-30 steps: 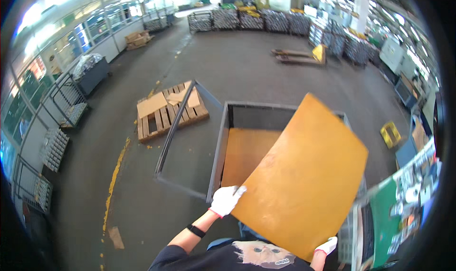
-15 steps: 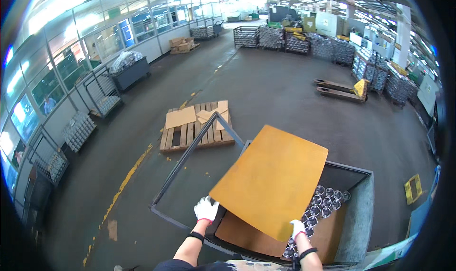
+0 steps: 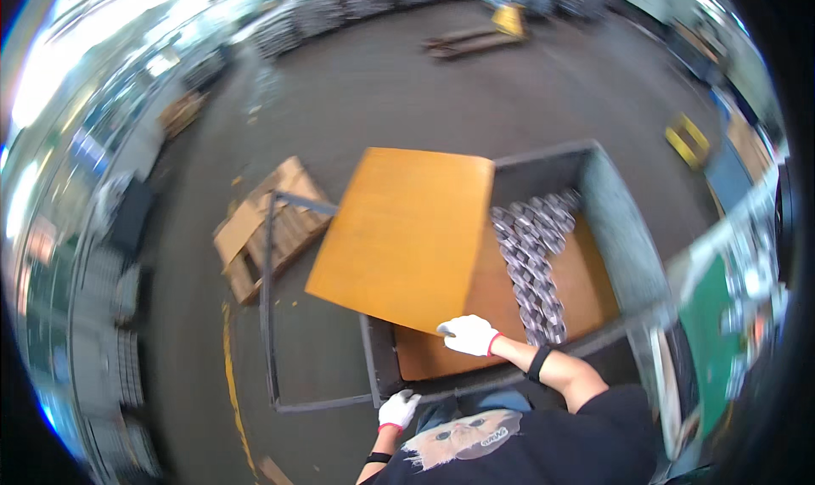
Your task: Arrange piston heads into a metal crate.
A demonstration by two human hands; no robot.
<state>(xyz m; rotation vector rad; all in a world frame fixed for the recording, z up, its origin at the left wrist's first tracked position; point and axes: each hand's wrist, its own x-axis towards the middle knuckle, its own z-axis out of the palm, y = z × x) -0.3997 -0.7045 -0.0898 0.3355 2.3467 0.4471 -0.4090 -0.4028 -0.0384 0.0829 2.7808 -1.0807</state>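
Note:
A yellow-orange rectangular sheet (image 3: 403, 234) slants across the left part of a grey metal bin (image 3: 624, 239) and reaches past its left wall. My right hand (image 3: 469, 335), in a white glove, pinches the sheet's near right corner. My left hand (image 3: 399, 409), gloved too, is off the sheet beside the bin's near left corner. Its fingers look loosely bent and apart, with nothing visible in them; whether it touches the rim I cannot tell. Inside the bin, shiny round metal parts (image 3: 531, 268) stand in rows on a brown liner (image 3: 594, 273).
An open metal frame (image 3: 270, 315) juts out from the bin's left side. Behind it a wooden pallet (image 3: 289, 239) carries cardboard. A pallet truck (image 3: 475, 42) stands at the far side, a yellow crate-like frame (image 3: 688, 141) at the right. Green-topped surface (image 3: 706, 341) lies close on my right.
My left hand has let go of the sheet's left corner and dropped toward my body. My right hand still grips the sheet. The view has swung right and down, blurring the surroundings.

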